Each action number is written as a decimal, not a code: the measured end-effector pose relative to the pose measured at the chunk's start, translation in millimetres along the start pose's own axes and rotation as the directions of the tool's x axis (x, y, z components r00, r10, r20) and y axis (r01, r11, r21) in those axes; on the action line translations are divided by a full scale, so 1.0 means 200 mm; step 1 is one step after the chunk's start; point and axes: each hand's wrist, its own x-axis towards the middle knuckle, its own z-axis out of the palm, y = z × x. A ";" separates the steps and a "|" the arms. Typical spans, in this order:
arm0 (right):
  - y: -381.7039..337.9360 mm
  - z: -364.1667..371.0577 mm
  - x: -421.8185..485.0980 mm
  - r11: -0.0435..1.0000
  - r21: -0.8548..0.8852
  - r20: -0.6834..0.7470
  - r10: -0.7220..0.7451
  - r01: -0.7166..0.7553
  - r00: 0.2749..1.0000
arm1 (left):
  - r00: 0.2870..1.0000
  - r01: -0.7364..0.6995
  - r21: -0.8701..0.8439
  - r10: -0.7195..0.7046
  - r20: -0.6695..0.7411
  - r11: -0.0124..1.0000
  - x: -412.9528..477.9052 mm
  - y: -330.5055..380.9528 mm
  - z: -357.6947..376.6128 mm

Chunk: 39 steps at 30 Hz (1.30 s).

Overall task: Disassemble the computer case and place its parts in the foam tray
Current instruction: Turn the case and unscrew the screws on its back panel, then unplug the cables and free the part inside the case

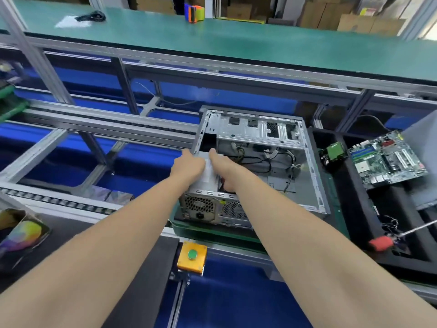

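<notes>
1. Done: the motherboard (387, 159) and a green-backed drive (334, 151) are out and sit in the foam tray (354, 197), right of the computer case (311, 159). A grey panel (423, 166) lies over the tray's far-right edge (probably the side cover, can't confirm). A red-handled screwdriver (381, 242) and loose wires (390, 224) lie in the tray's near compartment.
2. Left to do: the power supply (203, 204) is in the case's near-left corner, black cables (264, 159) lie on the case floor, and the drive cage (257, 131) is fixed at the far end. My read is roughly halfway, with the power supply as the step in hand.
3. Location: the case sits on a green pallet (212, 229) on the conveyor, mid-scene, just beside the tray's left wall. I can't tell if they touch.
4. Orientation: the case lies on its side, open face up. Its long axis runs near–far, skewed a little. The rear end faces you and the front end is far. The power supply shares that axis, with fan grille and mains socket pointing near.
5. Hands: both are on the power supply's top, towards its far end.
   - Your right hand (224, 165) has its thumb on top and fingers curled down the right flank, clamped on the unit.
   - Your left hand (190, 163) lies on the top-left edge by the case's left wall. Its fingers are hidden and blurred, so I can't tell the grip.
</notes>
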 end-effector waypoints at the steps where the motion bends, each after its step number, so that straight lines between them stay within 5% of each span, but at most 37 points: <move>1: 0.01 0.00 0.01 1.000 -0.024 -0.010 0.000 0.000 1.000 | 1.000 -0.002 -0.021 0.002 0.014 1.000 0.01 -0.01 0.00; 12: 0.09 0.04 0.11 0.977 -0.077 -0.209 -0.211 0.199 0.955 | 0.999 -0.027 0.008 0.026 0.034 1.000 0.07 -0.05 0.04; 39: 0.07 0.02 0.14 0.952 -0.220 -0.307 -0.276 0.214 0.911 | 0.999 -0.026 -0.050 0.027 0.021 0.998 0.08 -0.07 0.04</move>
